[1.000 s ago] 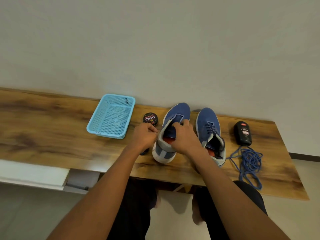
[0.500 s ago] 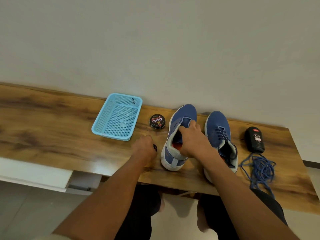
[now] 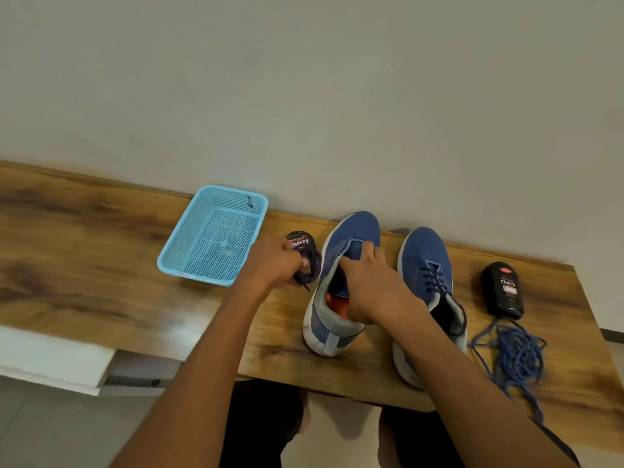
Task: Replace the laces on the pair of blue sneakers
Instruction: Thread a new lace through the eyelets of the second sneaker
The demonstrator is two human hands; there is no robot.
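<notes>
A person's left hand [image 3: 275, 263] is curled round a bunched dark lace [image 3: 309, 268], just beside a small round tin [image 3: 300, 241] marked "Cherry". The right hand [image 3: 369, 285] grips the tongue and collar of the left sneaker [image 3: 341, 282], which stands on the table [image 3: 101, 265] with its eyelets bare. The right sneaker [image 3: 427, 265], just beside it, is laced in dark cord. A loose tangle of blue laces [image 3: 513, 356] lies well apart to the right, below a black bottle [image 3: 503, 290]; a light blue basket [image 3: 216, 236] sits to the left. Judging by this, only 1 of 2 shoes is stripped. The tangle could knot when pulled, and its end trailing near the table edge could drag it off.
</notes>
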